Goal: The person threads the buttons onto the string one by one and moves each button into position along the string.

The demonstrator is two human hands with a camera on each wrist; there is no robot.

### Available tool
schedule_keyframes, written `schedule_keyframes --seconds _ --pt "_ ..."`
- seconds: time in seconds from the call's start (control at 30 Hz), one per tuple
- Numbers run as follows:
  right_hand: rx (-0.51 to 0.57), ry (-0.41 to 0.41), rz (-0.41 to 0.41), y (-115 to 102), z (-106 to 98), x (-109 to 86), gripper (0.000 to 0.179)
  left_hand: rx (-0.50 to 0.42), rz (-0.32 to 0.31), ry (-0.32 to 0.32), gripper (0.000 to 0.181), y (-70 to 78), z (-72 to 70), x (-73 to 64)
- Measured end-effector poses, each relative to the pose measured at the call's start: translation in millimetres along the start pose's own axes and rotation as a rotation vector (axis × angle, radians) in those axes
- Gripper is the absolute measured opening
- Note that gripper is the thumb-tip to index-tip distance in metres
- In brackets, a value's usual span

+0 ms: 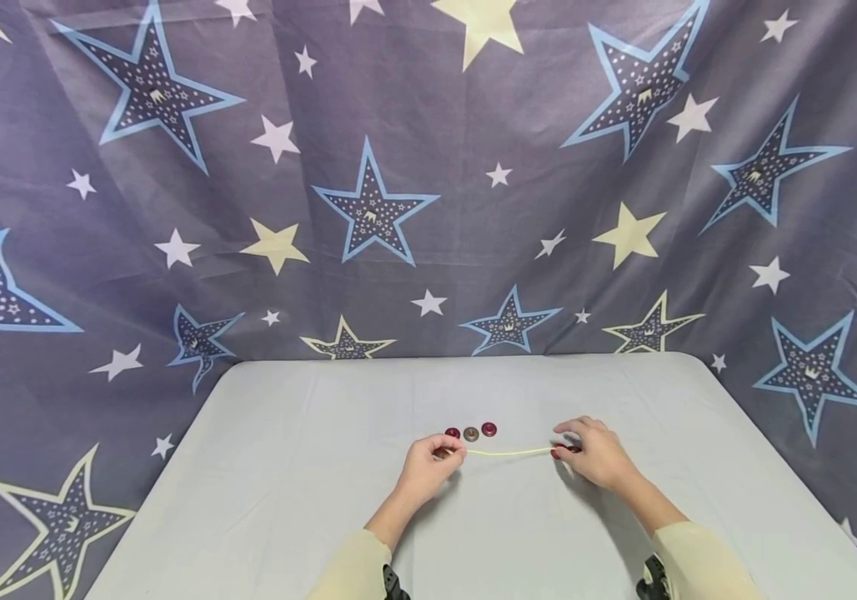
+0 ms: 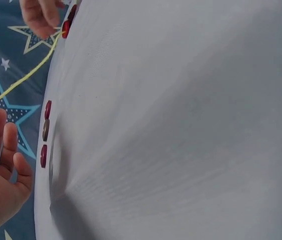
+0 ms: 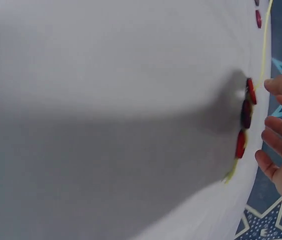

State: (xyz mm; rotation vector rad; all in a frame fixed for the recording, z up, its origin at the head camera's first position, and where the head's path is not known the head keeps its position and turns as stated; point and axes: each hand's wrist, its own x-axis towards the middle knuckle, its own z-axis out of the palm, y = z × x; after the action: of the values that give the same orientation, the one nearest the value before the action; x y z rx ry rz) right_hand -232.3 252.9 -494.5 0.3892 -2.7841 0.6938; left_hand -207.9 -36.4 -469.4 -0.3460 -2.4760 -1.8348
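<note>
Nearest the viewer, a left sleeve (image 1: 353, 567) and a right sleeve (image 1: 706, 562), both pale yellow, extend over the near part of the table (image 1: 286, 483), which has a smooth, light grey covering. A black wrist device (image 1: 393, 583) is fitted at the left wrist; a similar unit (image 1: 652, 579) is fitted at the right. Forward of the sleeves, the left hand (image 1: 426, 467) pinches one end portion of a yellow cord (image 1: 507, 453) between thumb and index finger; a small brown piece (image 1: 441, 452) shows at these fingers, partly hidden. The cord spans the gap between the hands with a slight sag. The right hand (image 1: 599, 454) is held wide, thumb and fingers spread, just beside three discs threaded on the cord: a red disc (image 3: 251, 91), a dark disc (image 3: 246, 114) and a second red disc (image 3: 240, 144). A short cord tail projects beyond the last disc. Past the left fingertips, three loose discs lie in a row on the table: dark red (image 1: 453, 433), brown (image 1: 471, 434) and dark red (image 1: 488, 429). Behind the table's far edge hangs a grey-purple curtain (image 1: 413, 100) printed with blue-edged, yellow and white stars.
</note>
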Motion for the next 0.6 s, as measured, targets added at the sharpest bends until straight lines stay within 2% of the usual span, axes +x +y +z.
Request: schedule_keyframes --seconds 0.13,0.27,0.37,0.6 --pt "0.092 0.009 -0.004 -12.7 1.7 5.6 0.025 0.001 -0.012 0.007 0.008 -17.5 5.2 7.0" --pt "0.182 -0.028 0.006 -26.3 4.1 9.7 0.025 -0.004 -0.018 0.014 0.008 -34.3 10.1 13.0" --pt "0.225 -0.056 0.002 -36.6 5.6 11.9 0.025 -0.015 -0.004 0.015 0.008 -37.5 11.3 14.7" --pt "0.301 -0.089 -0.001 -61.1 8.5 16.0 0.026 -0.015 0.018 0.016 0.008 -34.3 13.6 16.5"
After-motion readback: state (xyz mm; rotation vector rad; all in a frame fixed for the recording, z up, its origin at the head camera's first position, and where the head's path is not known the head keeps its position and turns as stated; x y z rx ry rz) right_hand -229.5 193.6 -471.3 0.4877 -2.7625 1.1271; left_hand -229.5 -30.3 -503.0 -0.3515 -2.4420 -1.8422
